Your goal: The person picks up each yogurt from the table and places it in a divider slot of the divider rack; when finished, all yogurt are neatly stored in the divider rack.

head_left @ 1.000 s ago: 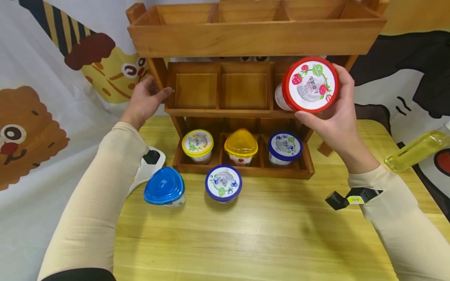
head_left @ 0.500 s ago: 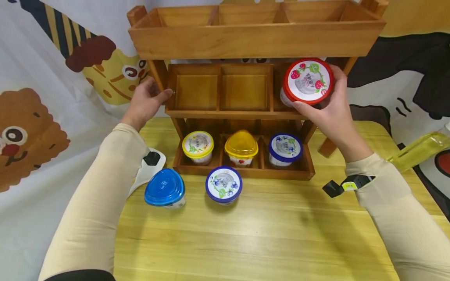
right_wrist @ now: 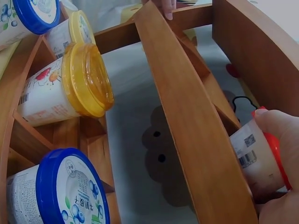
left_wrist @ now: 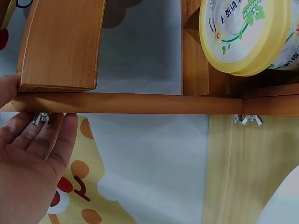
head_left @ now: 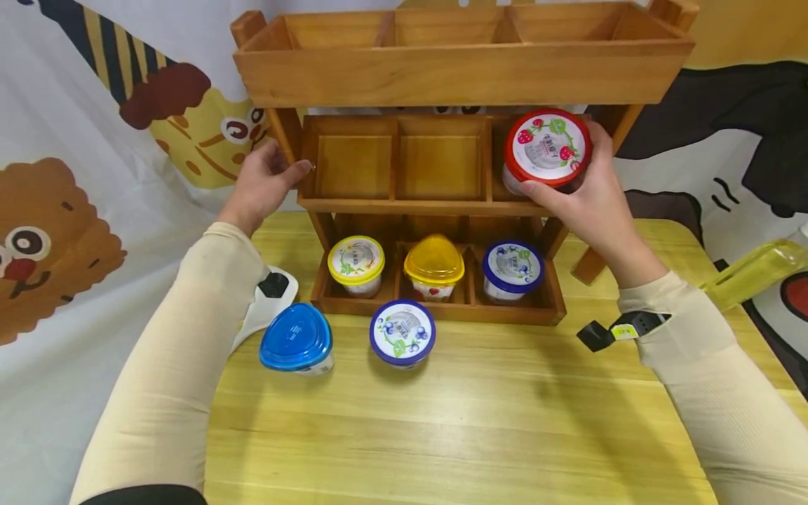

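Note:
My right hand [head_left: 596, 200] grips a white cup with a red strawberry lid [head_left: 548, 149], thumb at its front and fingers around its far side. This cup sits in the right compartment of the middle tier of a wooden shelf [head_left: 463, 76], slightly tilted toward me. With my left hand [head_left: 261, 184] I hold the shelf's left upright [left_wrist: 140, 103], thumb on one side and fingers on the other beside a wing nut [left_wrist: 42, 118]. Along the bottom tier stand a yellow-lidded cup [head_left: 356, 261], a cup with an amber rounded lid [head_left: 433, 261] and a blue-lidded cup [head_left: 513, 266].
On the table [head_left: 454, 428] before the shelf stand a cup with a bright blue rounded lid [head_left: 295, 338] and another blueberry-lidded cup [head_left: 402, 333]. A white utensil [head_left: 261, 306] lies at left. A bottle of yellow liquid [head_left: 757, 270] is at right. Printed cloth [head_left: 158, 231] hangs behind.
My right hand has carried the red-lidded cup inward and lowered it into the right compartment of the middle tier. The left hand has stayed on the upright.

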A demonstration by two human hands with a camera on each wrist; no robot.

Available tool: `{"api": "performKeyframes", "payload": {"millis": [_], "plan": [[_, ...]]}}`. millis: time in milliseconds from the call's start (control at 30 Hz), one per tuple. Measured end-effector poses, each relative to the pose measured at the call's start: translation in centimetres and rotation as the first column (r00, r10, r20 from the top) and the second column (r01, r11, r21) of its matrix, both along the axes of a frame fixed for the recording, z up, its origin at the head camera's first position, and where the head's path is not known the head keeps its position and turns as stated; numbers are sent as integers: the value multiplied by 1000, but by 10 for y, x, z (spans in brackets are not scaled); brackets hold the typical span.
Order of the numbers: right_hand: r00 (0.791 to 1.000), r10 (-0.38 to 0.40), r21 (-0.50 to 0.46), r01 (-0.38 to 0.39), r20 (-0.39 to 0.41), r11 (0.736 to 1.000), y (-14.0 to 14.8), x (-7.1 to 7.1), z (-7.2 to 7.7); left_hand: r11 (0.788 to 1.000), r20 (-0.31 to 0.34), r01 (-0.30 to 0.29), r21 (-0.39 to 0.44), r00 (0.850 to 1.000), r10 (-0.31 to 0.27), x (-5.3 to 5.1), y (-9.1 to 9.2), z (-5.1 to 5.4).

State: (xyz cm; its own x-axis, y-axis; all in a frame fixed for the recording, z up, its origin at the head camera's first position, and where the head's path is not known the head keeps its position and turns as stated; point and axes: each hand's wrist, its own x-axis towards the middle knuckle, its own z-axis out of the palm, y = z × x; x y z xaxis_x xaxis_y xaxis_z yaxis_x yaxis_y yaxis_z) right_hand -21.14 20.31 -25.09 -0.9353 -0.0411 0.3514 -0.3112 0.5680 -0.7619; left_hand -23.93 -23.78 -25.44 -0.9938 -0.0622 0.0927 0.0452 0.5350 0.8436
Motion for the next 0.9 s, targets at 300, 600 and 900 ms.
{"api": "performKeyframes", "payload": {"millis": [300,600,900], "plan": [[999,30,12,-29,-32,1000,1,3,3,1000,-7,6,-6,1000,-6,-1,0,0],[998,54,46,-52,-40,998,2,8,3,1000,-16,2,-11,1000,-2,0,0,0],[997,54,54,-51,-52,997,2,13,6,1000,-11,-3,-21,1000,3,0,-1,0]]}}
